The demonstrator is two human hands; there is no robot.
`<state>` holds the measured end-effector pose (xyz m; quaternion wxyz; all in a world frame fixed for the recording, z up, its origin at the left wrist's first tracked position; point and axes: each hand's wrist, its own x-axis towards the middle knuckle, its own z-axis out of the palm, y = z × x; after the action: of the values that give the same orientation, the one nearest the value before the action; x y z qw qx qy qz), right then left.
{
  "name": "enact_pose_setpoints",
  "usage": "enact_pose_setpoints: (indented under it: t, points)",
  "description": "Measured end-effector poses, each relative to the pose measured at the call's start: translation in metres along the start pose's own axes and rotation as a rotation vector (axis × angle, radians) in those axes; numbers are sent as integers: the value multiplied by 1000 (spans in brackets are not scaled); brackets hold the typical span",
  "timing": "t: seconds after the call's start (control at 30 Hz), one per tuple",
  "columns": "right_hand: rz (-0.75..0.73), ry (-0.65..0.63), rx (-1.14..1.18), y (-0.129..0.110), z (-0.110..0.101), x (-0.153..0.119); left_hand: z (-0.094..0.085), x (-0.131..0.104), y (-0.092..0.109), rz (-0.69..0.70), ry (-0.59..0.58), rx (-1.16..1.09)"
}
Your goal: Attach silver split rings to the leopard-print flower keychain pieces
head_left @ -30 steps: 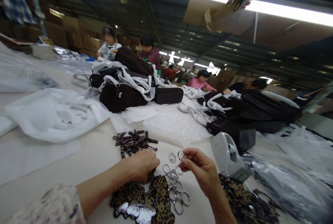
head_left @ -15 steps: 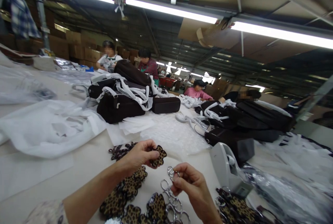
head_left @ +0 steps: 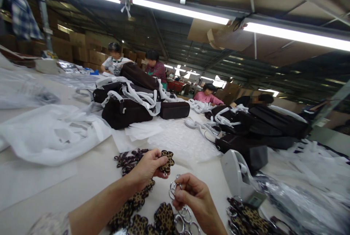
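Over the table (head_left: 94,169), a leopard-print charm (head_left: 167,159) is pinched by the outstretched left hand (head_left: 149,164), a ring (head_left: 175,183) by the bent-fingered right hand (head_left: 196,195); the charm has been turned, its metal loop (head_left: 165,173) exposed.

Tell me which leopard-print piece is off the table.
The one held in the left hand, its small metal loop at the bottom; the others lie on the table.

We're looking out from the wearer's head, facing forward and down across the bench (head_left: 93,176), tilted sideways; the hands (head_left: 149,164) (head_left: 193,195) sit close below centre, people (head_left: 207,94) and lights (head_left: 180,11) farther off above. It's the only view.
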<state>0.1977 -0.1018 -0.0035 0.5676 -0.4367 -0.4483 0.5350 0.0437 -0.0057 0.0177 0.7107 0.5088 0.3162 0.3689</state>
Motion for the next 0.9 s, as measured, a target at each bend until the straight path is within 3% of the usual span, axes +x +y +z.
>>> enact_pose_setpoints:
  t: [0.5, 0.73, 0.9]
  points:
    - [25, 38, 63, 3, 10, 4, 15, -8, -5, 122, 95, 82]
    - [76, 120, 42, 3, 13, 5, 16, -8, -8, 154, 119, 87]
    - [-1, 258, -17, 9, 11, 10, 18, -9, -7, 152, 119, 5]
